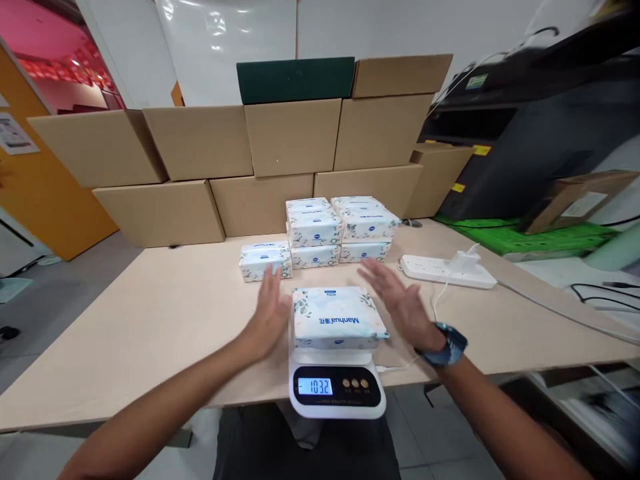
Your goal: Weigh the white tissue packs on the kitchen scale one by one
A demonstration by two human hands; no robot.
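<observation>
A white tissue pack with a leafy print lies flat on a white digital scale. The lit display reads about 103.2, with a dash in front. My left hand hovers just left of the pack, fingers stretched out and holding nothing. To the right of the pack, my right hand is raised with its fingers apart, also holding nothing; a blue band is on that wrist. Behind the scale, more tissue packs stand in two stacks, and a single tissue pack sits beside them on the left.
Cardboard boxes are piled along the back of the table. A white power strip with a plug and cables lies on the right. Past it are a green crate and a large dark machine.
</observation>
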